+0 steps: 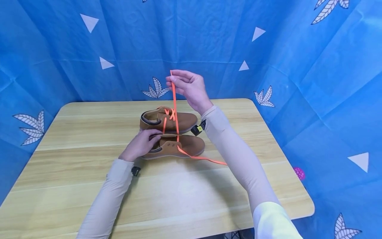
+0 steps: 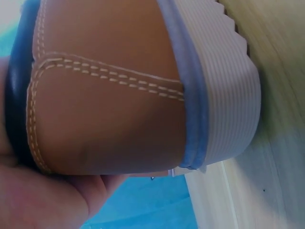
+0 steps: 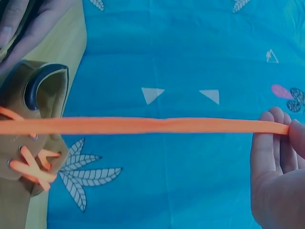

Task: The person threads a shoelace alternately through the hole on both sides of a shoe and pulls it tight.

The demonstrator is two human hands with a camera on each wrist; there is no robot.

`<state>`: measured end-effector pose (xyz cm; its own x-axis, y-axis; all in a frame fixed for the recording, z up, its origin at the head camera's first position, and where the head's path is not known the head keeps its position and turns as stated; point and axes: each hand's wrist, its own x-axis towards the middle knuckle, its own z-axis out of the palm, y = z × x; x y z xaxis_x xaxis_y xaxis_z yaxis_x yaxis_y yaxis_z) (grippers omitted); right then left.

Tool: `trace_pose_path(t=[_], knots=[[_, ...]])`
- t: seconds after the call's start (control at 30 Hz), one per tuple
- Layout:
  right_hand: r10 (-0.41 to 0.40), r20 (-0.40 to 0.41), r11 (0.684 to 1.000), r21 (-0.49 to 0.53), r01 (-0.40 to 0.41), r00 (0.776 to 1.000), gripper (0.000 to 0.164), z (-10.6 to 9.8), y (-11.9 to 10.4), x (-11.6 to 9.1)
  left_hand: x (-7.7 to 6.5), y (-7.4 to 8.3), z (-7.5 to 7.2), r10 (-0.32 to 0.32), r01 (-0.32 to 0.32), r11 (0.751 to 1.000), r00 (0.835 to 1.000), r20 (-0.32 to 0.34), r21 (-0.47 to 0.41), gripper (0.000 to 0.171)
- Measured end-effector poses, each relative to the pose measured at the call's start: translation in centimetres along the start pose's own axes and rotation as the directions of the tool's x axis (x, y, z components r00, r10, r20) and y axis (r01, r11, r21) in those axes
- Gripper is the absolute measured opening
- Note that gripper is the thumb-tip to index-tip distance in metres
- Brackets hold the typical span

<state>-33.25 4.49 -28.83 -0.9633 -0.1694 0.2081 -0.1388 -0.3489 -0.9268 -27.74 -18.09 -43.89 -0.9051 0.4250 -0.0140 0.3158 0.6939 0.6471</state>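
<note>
My right hand point(image 1: 191, 87) is raised above a pair of brown shoes, pinching an orange shoelace point(image 1: 175, 106) between thumb and fingers. The lace runs taut from there down to the near shoe point(image 1: 192, 145); its other part trails right over the tabletop. In the right wrist view the stretched lace point(image 3: 157, 125) crosses the frame. My left hand point(image 1: 140, 144) grips the near shoe by its collar, the thumb inside the opening. The left wrist view shows that shoe's stitched heel point(image 2: 109, 124) close up. The far shoe point(image 1: 186, 120) stands behind, with orange lace crossed in its eyelets.
Both shoes stand side by side, toes to the right, on a light wooden table point(image 1: 74, 186). A blue patterned curtain point(image 1: 125, 39) hangs behind the table and along its sides. The table's right edge lies beyond my right forearm.
</note>
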Motion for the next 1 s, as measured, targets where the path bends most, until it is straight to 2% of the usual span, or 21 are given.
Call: trace_pose_path(t=[0.13,0.33,0.47,0.6,0.73,0.87,1.0], knots=[[0.0,-0.001,1.0,0.03,0.0,1.0,0.032,-1.4,-0.1,-0.1,0.1,-0.1,-0.1,-0.002,0.002,1.0,1.0,0.013,-0.01,0.03],[0.019,0.05,0.997,0.068,-0.022,0.999,0.011,-3.5,-0.5,-0.5,0.1,-0.3,0.0,0.004,-0.004,1.0,1.0,0.024,0.004,0.03],[0.044,0.145,0.999,0.002,-0.044,0.988,0.005,-4.3,-0.6,-1.0,0.2,-0.3,0.0,0.004,-0.004,1.0,0.999,0.032,-0.005,0.031],[0.086,0.237,0.995,-0.066,-0.072,0.968,0.002,-4.5,-0.6,-1.5,0.3,-0.4,0.1,0.008,-0.008,1.0,1.0,0.031,-0.007,0.03],[0.103,0.294,0.99,-0.124,-0.069,0.95,0.003,-4.8,-1.1,-2.1,0.5,-0.5,0.3,0.024,-0.023,1.0,0.999,0.045,-0.018,0.03],[0.085,0.307,0.988,-0.147,-0.041,0.948,0.005,-4.8,-1.9,-2.1,0.7,-0.5,0.1,0.032,-0.031,0.999,0.999,0.042,-0.019,0.031],[0.042,0.275,0.99,-0.138,-0.004,0.961,0.006,-4.4,-2.2,-1.8,0.5,-0.6,0.1,0.017,-0.017,1.0,0.999,0.027,0.002,0.032]])
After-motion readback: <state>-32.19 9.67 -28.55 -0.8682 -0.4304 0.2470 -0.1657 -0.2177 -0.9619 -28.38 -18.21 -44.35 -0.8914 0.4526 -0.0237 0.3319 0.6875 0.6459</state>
